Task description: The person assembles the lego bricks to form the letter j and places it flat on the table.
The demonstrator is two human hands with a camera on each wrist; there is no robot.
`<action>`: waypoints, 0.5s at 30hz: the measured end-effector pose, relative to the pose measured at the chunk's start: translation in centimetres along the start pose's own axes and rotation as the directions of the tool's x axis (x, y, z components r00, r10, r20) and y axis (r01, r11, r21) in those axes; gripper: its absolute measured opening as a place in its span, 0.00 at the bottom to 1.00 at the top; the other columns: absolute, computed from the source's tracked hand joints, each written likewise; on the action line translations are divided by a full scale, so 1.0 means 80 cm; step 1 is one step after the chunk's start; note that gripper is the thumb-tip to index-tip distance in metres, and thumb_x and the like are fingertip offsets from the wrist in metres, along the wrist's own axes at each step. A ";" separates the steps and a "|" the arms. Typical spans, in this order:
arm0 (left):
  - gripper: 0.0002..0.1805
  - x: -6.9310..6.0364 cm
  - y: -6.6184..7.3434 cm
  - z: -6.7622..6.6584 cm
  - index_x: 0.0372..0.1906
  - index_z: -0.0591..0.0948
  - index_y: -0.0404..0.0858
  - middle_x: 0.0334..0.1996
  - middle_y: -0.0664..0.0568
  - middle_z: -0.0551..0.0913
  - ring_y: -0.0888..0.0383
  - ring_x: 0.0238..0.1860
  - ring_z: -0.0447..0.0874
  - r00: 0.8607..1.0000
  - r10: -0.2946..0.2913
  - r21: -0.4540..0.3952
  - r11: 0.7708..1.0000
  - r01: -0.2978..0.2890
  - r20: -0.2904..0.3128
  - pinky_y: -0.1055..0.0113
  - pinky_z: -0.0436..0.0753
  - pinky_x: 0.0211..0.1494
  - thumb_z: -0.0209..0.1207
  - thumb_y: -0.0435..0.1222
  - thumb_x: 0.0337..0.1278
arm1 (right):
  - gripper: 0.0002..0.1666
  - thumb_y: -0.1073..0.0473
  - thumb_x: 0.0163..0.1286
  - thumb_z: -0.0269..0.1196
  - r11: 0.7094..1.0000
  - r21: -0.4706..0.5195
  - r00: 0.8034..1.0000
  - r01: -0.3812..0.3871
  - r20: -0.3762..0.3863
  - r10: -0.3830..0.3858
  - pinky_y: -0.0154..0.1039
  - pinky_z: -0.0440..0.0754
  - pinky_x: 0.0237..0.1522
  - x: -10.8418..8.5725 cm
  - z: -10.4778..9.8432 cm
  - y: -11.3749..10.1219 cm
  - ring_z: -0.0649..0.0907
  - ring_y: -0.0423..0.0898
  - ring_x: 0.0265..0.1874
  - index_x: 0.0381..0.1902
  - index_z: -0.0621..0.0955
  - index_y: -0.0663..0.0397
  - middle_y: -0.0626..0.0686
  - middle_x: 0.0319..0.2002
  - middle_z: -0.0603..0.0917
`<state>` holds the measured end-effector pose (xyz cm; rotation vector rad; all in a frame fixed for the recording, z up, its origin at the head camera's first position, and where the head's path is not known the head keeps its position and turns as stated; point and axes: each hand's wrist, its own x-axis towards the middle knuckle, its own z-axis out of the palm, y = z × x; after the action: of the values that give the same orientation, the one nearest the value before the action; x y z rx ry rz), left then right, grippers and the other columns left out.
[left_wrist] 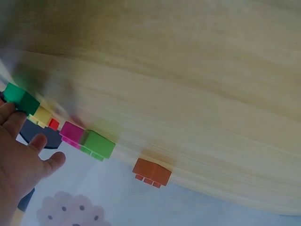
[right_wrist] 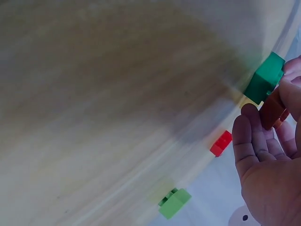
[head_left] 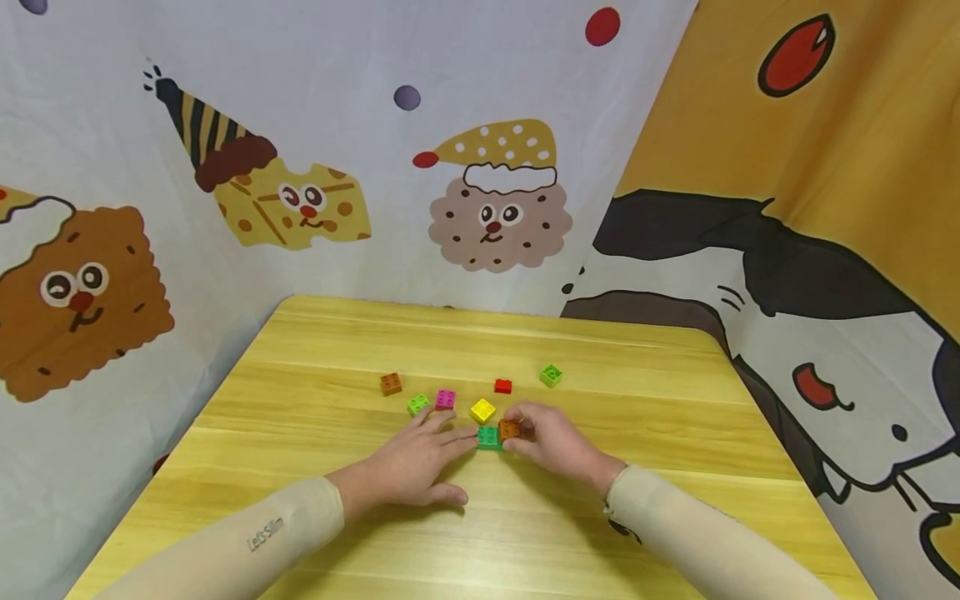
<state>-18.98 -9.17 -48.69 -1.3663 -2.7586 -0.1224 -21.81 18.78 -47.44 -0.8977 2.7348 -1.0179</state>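
My right hand (head_left: 561, 443) pinches an orange-brown toy building brick (head_left: 510, 429) between thumb and fingers. That brick is held at the right end of a green brick (head_left: 488, 438); in the right wrist view it overlaps the green brick (right_wrist: 266, 77), and whether the two are joined I cannot tell. Fingertips of my left hand (head_left: 416, 463) touch the green brick's left side, the fingers spread and mostly straight, the thumb apart. Just behind the green brick sits a yellow brick (head_left: 482, 411). The left wrist view shows the left fingers against the green brick (left_wrist: 20, 99).
Farther back on the wooden table (head_left: 600, 533) lie a magenta brick (head_left: 446, 399), a lime brick (head_left: 417, 405), another orange-brown brick (head_left: 391, 384), a small red brick (head_left: 502, 387) and a second lime brick (head_left: 551, 376). A printed curtain (head_left: 360, 50) hangs behind the table.
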 end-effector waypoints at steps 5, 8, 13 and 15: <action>0.47 0.002 -0.001 -0.002 0.75 0.65 0.46 0.75 0.54 0.62 0.39 0.75 0.52 1.000 -0.011 -0.006 1.000 0.011 -0.003 0.34 0.48 0.71 0.49 0.71 0.59 | 0.21 0.56 0.64 0.71 0.998 -0.054 1.000 0.013 -0.018 -0.014 0.33 0.82 0.46 0.003 0.004 0.004 0.84 0.40 0.43 0.53 0.80 0.49 0.44 0.46 0.84; 0.47 0.005 -0.003 -0.002 0.75 0.65 0.45 0.75 0.54 0.62 0.39 0.75 0.52 1.000 -0.012 -0.003 1.000 0.012 -0.013 0.34 0.45 0.71 0.48 0.71 0.59 | 0.21 0.55 0.64 0.71 0.997 -0.073 0.999 0.017 -0.027 -0.019 0.35 0.82 0.46 0.006 0.006 0.006 0.84 0.39 0.44 0.54 0.80 0.50 0.45 0.47 0.84; 0.47 0.011 -0.008 0.001 0.75 0.64 0.44 0.74 0.52 0.63 0.38 0.75 0.52 0.999 -0.014 0.001 1.000 0.014 -0.029 0.34 0.44 0.71 0.48 0.71 0.59 | 0.20 0.55 0.64 0.71 0.994 -0.106 1.000 0.005 -0.028 -0.008 0.36 0.81 0.49 0.017 0.004 0.008 0.82 0.38 0.45 0.53 0.81 0.49 0.45 0.48 0.84; 0.47 0.013 -0.011 0.003 0.75 0.65 0.44 0.74 0.52 0.63 0.38 0.74 0.52 0.999 -0.017 0.003 1.000 0.017 -0.037 0.33 0.47 0.71 0.48 0.71 0.59 | 0.20 0.55 0.64 0.71 0.993 -0.118 1.000 0.004 -0.025 -0.007 0.36 0.80 0.49 0.021 0.004 0.009 0.82 0.38 0.45 0.54 0.82 0.49 0.44 0.48 0.84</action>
<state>-20.30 -8.82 -48.90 -1.3262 -2.7400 -0.1429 -23.51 18.12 -47.93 -0.9149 2.8410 -0.8830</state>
